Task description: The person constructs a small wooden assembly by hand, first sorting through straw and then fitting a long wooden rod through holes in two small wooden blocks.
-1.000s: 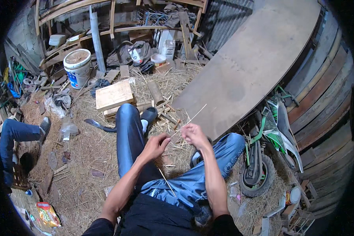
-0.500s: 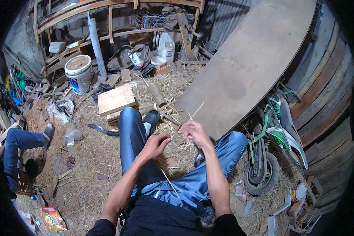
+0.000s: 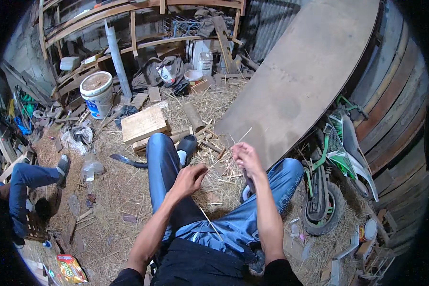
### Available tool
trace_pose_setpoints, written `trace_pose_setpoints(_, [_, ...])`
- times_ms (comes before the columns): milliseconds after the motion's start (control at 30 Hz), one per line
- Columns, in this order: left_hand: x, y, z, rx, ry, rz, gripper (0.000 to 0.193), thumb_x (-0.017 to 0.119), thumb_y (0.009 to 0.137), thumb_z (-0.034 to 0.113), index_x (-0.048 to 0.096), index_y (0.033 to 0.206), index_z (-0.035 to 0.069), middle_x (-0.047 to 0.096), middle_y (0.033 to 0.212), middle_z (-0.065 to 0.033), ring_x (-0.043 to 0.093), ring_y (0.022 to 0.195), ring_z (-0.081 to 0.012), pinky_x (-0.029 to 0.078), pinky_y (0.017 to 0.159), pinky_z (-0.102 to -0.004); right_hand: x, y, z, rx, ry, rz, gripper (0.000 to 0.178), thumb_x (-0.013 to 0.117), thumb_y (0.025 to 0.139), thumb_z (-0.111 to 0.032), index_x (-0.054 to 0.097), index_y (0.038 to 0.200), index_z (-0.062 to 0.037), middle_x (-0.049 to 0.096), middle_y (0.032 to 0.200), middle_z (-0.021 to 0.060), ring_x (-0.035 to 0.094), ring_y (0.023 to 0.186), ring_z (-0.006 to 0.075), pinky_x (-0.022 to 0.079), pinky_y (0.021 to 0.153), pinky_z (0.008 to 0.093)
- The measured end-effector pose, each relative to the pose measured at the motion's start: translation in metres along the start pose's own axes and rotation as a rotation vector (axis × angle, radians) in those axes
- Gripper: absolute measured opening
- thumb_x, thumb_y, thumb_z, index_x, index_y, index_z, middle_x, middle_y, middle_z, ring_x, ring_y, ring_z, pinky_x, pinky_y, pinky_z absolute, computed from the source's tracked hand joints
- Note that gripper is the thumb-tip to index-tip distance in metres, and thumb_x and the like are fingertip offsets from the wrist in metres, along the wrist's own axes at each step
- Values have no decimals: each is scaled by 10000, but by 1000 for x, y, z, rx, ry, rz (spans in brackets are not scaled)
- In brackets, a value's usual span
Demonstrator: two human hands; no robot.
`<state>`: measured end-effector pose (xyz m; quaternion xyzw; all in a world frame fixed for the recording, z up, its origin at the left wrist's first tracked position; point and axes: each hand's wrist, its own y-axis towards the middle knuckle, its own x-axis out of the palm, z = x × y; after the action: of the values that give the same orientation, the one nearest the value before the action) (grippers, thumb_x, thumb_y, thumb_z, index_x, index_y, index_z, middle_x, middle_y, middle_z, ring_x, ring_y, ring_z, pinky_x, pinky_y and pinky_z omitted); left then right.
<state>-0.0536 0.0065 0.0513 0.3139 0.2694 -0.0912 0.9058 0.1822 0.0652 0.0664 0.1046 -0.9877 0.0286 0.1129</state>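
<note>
My left hand [image 3: 190, 178] is in front of my left knee, thumb and fingers pinched on the end of a thin pale strip [image 3: 216, 162], like split bamboo or straw. Higher and to the right, my right hand [image 3: 246, 157] has its fingers curled around the strip's other part. A thin length [image 3: 244, 136] sticks up beyond that hand. Exactly where the fingers grip is too fine to make out. Another thin pale stick [image 3: 209, 222] lies across my lap, on the blue trousers [image 3: 214, 231].
A wooden block [image 3: 144, 125] and a curved dark blade [image 3: 127, 161] lie ahead on the straw. A large board [image 3: 291, 90] leans at right beside a green-and-white motorbike [image 3: 336, 162]. A white bucket [image 3: 97, 93] stands at far left; another person's leg [image 3: 35, 175] is nearer.
My right hand has moved slightly right, drawing apart from the left. The left hand keeps its pinch. The whole view has shifted a little.
</note>
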Motion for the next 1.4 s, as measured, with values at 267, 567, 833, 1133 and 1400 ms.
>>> trace_pose_setpoints(267, [0, 2, 0, -96, -70, -48, 145, 568, 872, 131, 571, 903, -11, 580, 730, -199, 568, 642, -347, 441, 590, -396, 22, -9, 5, 114, -50, -158, 174, 598, 906, -185, 547, 945, -23, 548, 667, 17, 388, 460, 32, 251, 384, 160])
trace_pose_setpoints(567, [-9, 1, 8, -170, -99, -128, 175, 556, 890, 151, 575, 920, -20, 561, 698, -189, 547, 594, -287, 433, 568, -356, 6, -2, -4, -15, -12, 2, 179, 606, 901, -192, 554, 940, -25, 560, 676, 16, 404, 469, 30, 263, 392, 163])
trace_pose_setpoints(833, [-11, 1, 8, -166, -121, -109, 171, 562, 887, 150, 573, 911, -19, 570, 709, -188, 547, 599, -290, 436, 580, -364, 5, -3, -11, -20, 11, 45, 144, 591, 907, -166, 539, 937, -35, 540, 666, 6, 389, 466, 25, 275, 388, 167])
trace_pose_setpoints(1133, [-13, 5, 15, -188, -86, -152, 162, 569, 883, 146, 564, 895, -15, 563, 702, -183, 544, 598, -290, 433, 577, -366, -7, 0, -7, -9, -38, 69, 150, 569, 919, -166, 578, 915, -16, 523, 649, -7, 398, 472, 22, 262, 380, 162])
trace_pose_setpoints(1400, [-20, -3, 8, -250, -76, -171, 158, 559, 887, 146, 561, 888, -12, 543, 673, -180, 524, 580, -273, 425, 572, -369, -6, -2, -12, -20, -85, 100, 202, 579, 915, -200, 606, 946, -2, 533, 646, -7, 378, 451, 19, 267, 373, 165])
